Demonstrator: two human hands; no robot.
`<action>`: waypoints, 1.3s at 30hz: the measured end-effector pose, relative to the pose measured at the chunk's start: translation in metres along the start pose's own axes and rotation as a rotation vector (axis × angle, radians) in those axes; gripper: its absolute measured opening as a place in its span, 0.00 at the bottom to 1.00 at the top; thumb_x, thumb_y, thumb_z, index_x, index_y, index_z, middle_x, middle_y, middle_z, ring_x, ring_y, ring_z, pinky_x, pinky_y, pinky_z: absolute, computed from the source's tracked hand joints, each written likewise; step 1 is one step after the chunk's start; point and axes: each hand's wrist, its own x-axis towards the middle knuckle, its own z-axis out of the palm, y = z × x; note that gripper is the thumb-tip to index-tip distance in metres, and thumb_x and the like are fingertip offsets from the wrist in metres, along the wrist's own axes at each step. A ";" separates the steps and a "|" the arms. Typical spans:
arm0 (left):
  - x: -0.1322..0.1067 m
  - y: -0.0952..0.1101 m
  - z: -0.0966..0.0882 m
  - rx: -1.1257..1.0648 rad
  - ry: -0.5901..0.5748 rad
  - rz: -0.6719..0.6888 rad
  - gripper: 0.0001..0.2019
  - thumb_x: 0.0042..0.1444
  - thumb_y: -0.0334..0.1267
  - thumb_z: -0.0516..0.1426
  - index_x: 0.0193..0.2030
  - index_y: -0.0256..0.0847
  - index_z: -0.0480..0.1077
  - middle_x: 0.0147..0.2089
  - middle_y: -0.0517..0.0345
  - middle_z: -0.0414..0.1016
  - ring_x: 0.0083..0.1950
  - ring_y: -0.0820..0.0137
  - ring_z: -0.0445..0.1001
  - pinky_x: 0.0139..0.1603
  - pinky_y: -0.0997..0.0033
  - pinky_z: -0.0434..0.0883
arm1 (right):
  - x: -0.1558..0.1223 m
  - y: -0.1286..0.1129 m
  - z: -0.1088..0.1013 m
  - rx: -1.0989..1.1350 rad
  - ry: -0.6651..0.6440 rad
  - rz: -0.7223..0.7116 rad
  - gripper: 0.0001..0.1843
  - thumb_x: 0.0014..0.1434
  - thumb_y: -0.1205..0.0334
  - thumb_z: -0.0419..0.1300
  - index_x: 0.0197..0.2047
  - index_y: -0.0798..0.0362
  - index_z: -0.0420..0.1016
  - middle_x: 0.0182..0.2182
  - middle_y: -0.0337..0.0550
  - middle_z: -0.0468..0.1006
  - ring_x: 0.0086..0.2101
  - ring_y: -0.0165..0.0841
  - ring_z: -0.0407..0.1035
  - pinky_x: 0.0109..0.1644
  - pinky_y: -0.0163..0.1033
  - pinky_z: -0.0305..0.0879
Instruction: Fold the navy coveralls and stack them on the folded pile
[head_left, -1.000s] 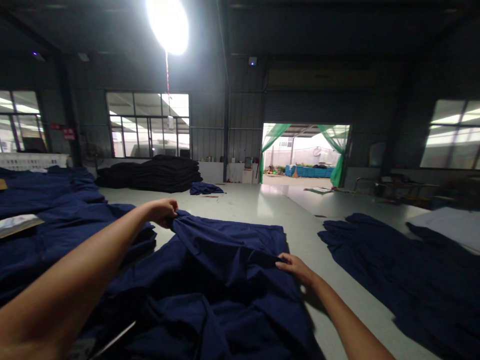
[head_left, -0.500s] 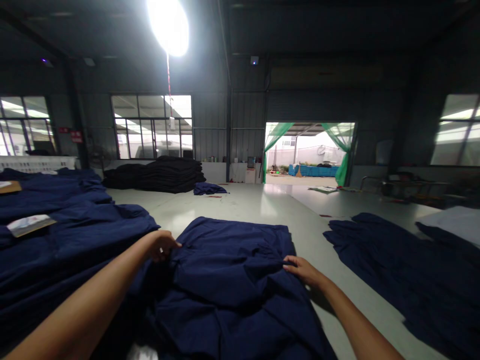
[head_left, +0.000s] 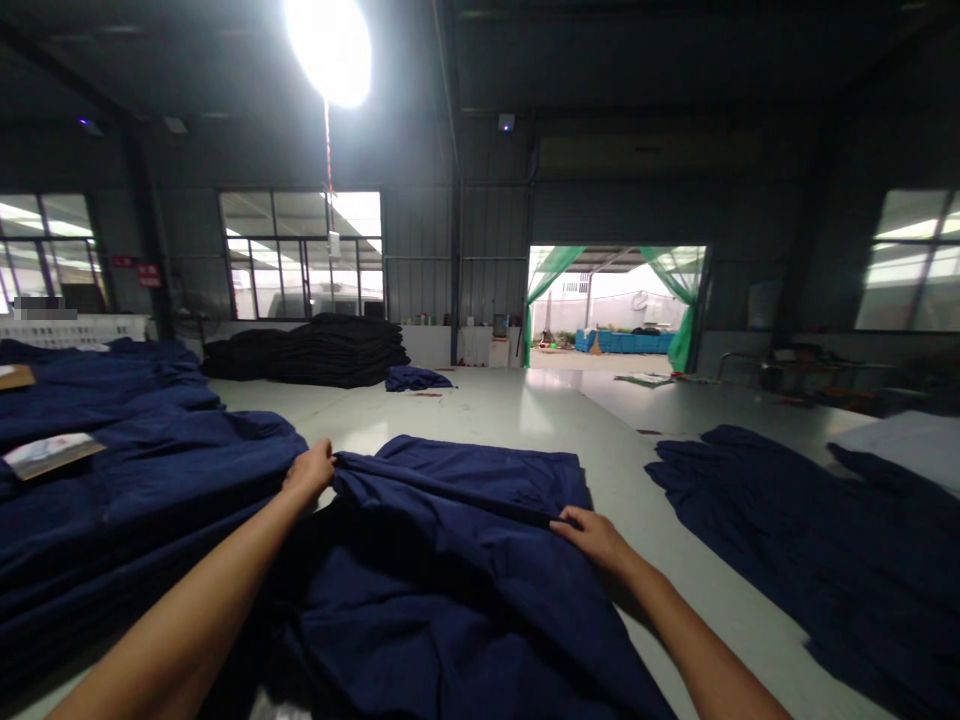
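A navy blue garment (head_left: 465, 560) lies on the pale table in front of me; its exact kind is hard to make out. My left hand (head_left: 311, 470) is closed on a fold at its left side, lifted above the table. With thumb and fingers, my right hand (head_left: 589, 532) pinches the same fold at the right side. Between the two hands the cloth is stretched into a slanting ridge, higher on the left. Beyond it, the garment's far part lies flat. Something white shows dimly at the bottom edge, under the near cloth.
Navy garments are stacked at left (head_left: 150, 470), with a printed card (head_left: 52, 455) on top. More navy cloth (head_left: 810, 540) spreads at right beside white material (head_left: 907, 445). A black stack (head_left: 315, 350) and a small navy heap (head_left: 417, 378) lie farther back on the table (head_left: 510, 405).
My left hand has risen and moved left, pulling the fold up and taut. My right hand has shifted slightly left, still gripping the cloth.
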 end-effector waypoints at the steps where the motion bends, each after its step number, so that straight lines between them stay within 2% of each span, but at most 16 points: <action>1: -0.001 -0.003 0.004 0.034 -0.006 0.015 0.04 0.51 0.35 0.52 0.28 0.42 0.60 0.30 0.53 0.70 0.38 0.60 0.71 0.38 0.65 0.65 | -0.002 -0.001 -0.001 -0.074 0.001 0.019 0.16 0.51 0.46 0.53 0.31 0.50 0.70 0.30 0.40 0.75 0.36 0.37 0.68 0.42 0.40 0.58; 5: -0.015 -0.003 0.023 0.127 -0.031 0.093 0.05 0.48 0.33 0.55 0.33 0.41 0.63 0.36 0.51 0.71 0.40 0.62 0.71 0.39 0.68 0.65 | -0.008 -0.010 -0.012 -0.360 0.044 0.097 0.14 0.48 0.52 0.57 0.38 0.48 0.69 0.39 0.41 0.74 0.44 0.40 0.65 0.45 0.43 0.56; 8: -0.026 0.010 0.025 0.182 -0.110 0.320 0.10 0.48 0.30 0.52 0.38 0.42 0.66 0.41 0.53 0.71 0.44 0.64 0.70 0.43 0.69 0.64 | -0.010 -0.033 -0.018 -0.455 0.061 0.045 0.10 0.47 0.59 0.56 0.36 0.48 0.70 0.40 0.41 0.74 0.45 0.39 0.64 0.44 0.43 0.56; 10: -0.033 0.018 0.026 0.194 -0.258 0.484 0.12 0.48 0.32 0.52 0.41 0.44 0.68 0.39 0.57 0.74 0.42 0.66 0.71 0.43 0.70 0.65 | -0.013 -0.054 -0.013 -0.405 -0.038 -0.031 0.11 0.53 0.59 0.50 0.37 0.48 0.72 0.39 0.43 0.75 0.43 0.37 0.66 0.46 0.42 0.57; 12: -0.038 0.020 0.029 0.194 -0.470 0.579 0.16 0.48 0.38 0.54 0.46 0.46 0.68 0.41 0.59 0.76 0.45 0.65 0.72 0.46 0.70 0.66 | -0.018 -0.073 -0.001 -0.347 -0.163 -0.050 0.18 0.56 0.55 0.48 0.46 0.48 0.71 0.46 0.47 0.73 0.47 0.38 0.65 0.50 0.44 0.56; 13: -0.039 0.019 0.032 0.214 -0.570 0.599 0.20 0.47 0.41 0.56 0.50 0.47 0.67 0.46 0.58 0.75 0.49 0.64 0.70 0.50 0.68 0.65 | -0.022 -0.081 0.006 -0.342 -0.233 -0.029 0.23 0.55 0.51 0.50 0.52 0.47 0.67 0.51 0.48 0.70 0.50 0.41 0.63 0.53 0.47 0.55; 15: -0.041 0.012 0.040 0.307 -0.728 0.618 0.31 0.46 0.47 0.57 0.59 0.46 0.60 0.61 0.52 0.62 0.61 0.57 0.59 0.58 0.60 0.58 | -0.030 -0.093 0.018 -0.386 -0.375 0.058 0.40 0.46 0.43 0.58 0.61 0.42 0.54 0.60 0.48 0.58 0.57 0.50 0.53 0.56 0.57 0.51; 18: -0.040 0.003 0.049 0.451 -0.778 0.581 0.42 0.45 0.52 0.56 0.66 0.43 0.46 0.68 0.46 0.40 0.67 0.50 0.41 0.61 0.48 0.49 | -0.043 -0.108 0.020 -0.513 -0.529 0.184 0.56 0.33 0.42 0.66 0.63 0.33 0.44 0.65 0.42 0.40 0.60 0.61 0.33 0.53 0.74 0.38; 21: -0.040 0.005 0.048 0.491 -0.814 0.527 0.49 0.39 0.56 0.59 0.66 0.47 0.42 0.69 0.47 0.36 0.67 0.47 0.36 0.60 0.41 0.45 | -0.056 -0.127 0.013 -0.554 -0.544 0.221 0.55 0.36 0.38 0.63 0.63 0.29 0.37 0.65 0.38 0.29 0.58 0.65 0.21 0.47 0.80 0.29; 24: -0.041 0.011 0.042 0.552 -0.849 0.446 0.57 0.29 0.59 0.63 0.66 0.54 0.39 0.69 0.49 0.32 0.66 0.43 0.32 0.58 0.35 0.42 | -0.065 -0.137 0.018 -0.438 -0.551 0.235 0.48 0.43 0.29 0.51 0.63 0.29 0.34 0.65 0.36 0.28 0.58 0.67 0.22 0.46 0.81 0.34; 26: -0.041 0.012 0.041 0.582 -0.858 0.421 0.60 0.26 0.59 0.63 0.66 0.53 0.37 0.69 0.47 0.30 0.66 0.42 0.30 0.58 0.34 0.40 | -0.064 -0.131 0.029 -0.437 -0.564 0.271 0.45 0.44 0.27 0.45 0.62 0.28 0.34 0.65 0.33 0.28 0.58 0.67 0.21 0.45 0.82 0.34; 29: -0.038 0.012 0.052 0.546 -0.836 0.425 0.61 0.27 0.60 0.63 0.66 0.50 0.35 0.69 0.45 0.29 0.65 0.41 0.30 0.59 0.36 0.41 | -0.048 -0.102 0.039 -0.549 -0.543 0.263 0.44 0.44 0.26 0.43 0.62 0.26 0.31 0.65 0.30 0.26 0.58 0.65 0.16 0.45 0.82 0.28; 33: -0.043 0.032 0.079 0.430 -0.617 0.446 0.48 0.43 0.53 0.58 0.67 0.49 0.35 0.69 0.43 0.32 0.66 0.40 0.33 0.54 0.30 0.47 | -0.008 -0.062 0.022 -0.578 -0.462 0.128 0.39 0.48 0.28 0.39 0.62 0.27 0.37 0.65 0.28 0.31 0.60 0.58 0.18 0.53 0.74 0.25; 35: -0.050 0.051 0.086 0.415 -0.543 0.447 0.43 0.47 0.49 0.56 0.66 0.52 0.36 0.69 0.47 0.31 0.66 0.41 0.33 0.49 0.24 0.46 | 0.007 -0.053 0.009 -0.644 -0.456 0.230 0.40 0.48 0.30 0.44 0.62 0.27 0.40 0.66 0.30 0.31 0.60 0.59 0.18 0.53 0.73 0.22; 37: -0.058 0.070 0.084 0.417 -0.573 0.482 0.42 0.46 0.53 0.56 0.65 0.56 0.39 0.69 0.53 0.31 0.66 0.41 0.30 0.48 0.21 0.40 | 0.013 -0.050 0.003 -0.694 -0.376 0.331 0.41 0.47 0.30 0.46 0.63 0.29 0.40 0.66 0.33 0.29 0.59 0.62 0.18 0.51 0.75 0.20; 39: -0.064 0.079 0.074 0.380 -0.709 0.541 0.43 0.42 0.60 0.56 0.64 0.56 0.45 0.69 0.55 0.34 0.66 0.41 0.31 0.52 0.25 0.38 | 0.009 -0.046 0.003 -0.658 -0.322 0.374 0.40 0.48 0.30 0.41 0.63 0.30 0.38 0.66 0.34 0.27 0.59 0.63 0.20 0.51 0.75 0.23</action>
